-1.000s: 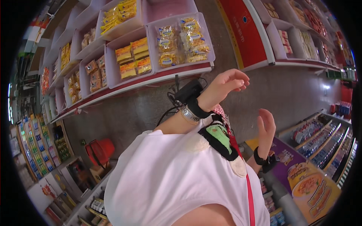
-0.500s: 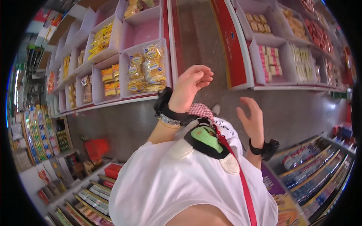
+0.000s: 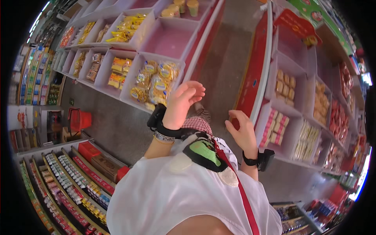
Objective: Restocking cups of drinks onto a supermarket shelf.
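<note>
My left hand (image 3: 183, 103) is raised in front of me with its fingers loosely bent and apart from the thumb, holding nothing. Just beyond it is a pale bin of clear-wrapped round snacks (image 3: 159, 83). To the right, my right hand (image 3: 241, 131) hangs in the air, empty, its thumb and fingers spread. Nearest to it is a bin with pink and white packets (image 3: 274, 127). Black straps with small devices sit on both wrists. A green and black bag (image 3: 207, 152) on a red strap (image 3: 244, 199) lies against my white shirt, between the forearms.
Bins of yellow packets (image 3: 127, 29) and an unfilled bin (image 3: 168, 37) stand at the upper left. A red-sided counter (image 3: 254, 66) lines the aisle's right. Behind on the left are a red basket (image 3: 79, 119) and shelves of small goods (image 3: 66, 172).
My view has turned, so the bins on both sides look tilted and the right-hand counter shows more fully. Both hands sit slightly lower and further left in view, still empty.
</note>
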